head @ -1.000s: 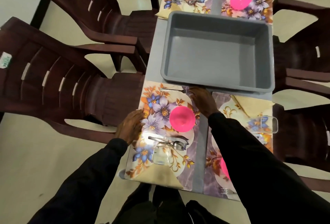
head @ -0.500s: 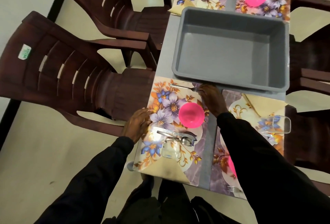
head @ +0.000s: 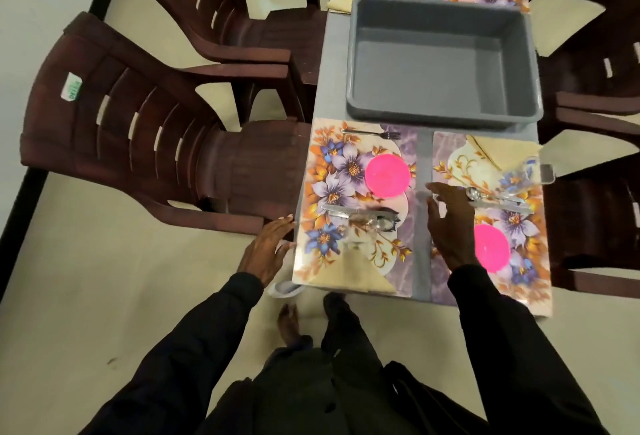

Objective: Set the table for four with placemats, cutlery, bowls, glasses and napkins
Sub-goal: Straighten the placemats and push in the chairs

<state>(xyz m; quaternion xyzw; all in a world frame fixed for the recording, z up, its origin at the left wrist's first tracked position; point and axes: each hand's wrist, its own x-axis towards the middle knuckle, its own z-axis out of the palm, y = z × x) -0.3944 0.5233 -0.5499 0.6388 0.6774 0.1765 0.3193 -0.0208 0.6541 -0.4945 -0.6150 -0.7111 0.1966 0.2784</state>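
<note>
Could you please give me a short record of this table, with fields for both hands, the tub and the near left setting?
Left hand: open, at the outer edge of the near left placemat
Right hand: open, over the inner edge of the near right placemat
Grey tub: empty, mid-table
Near left setting: pink bowl, fork, glass, napkin

Pink bowl (head: 387,175); floral placemat (head: 332,171); grey tub (head: 443,60)
</note>
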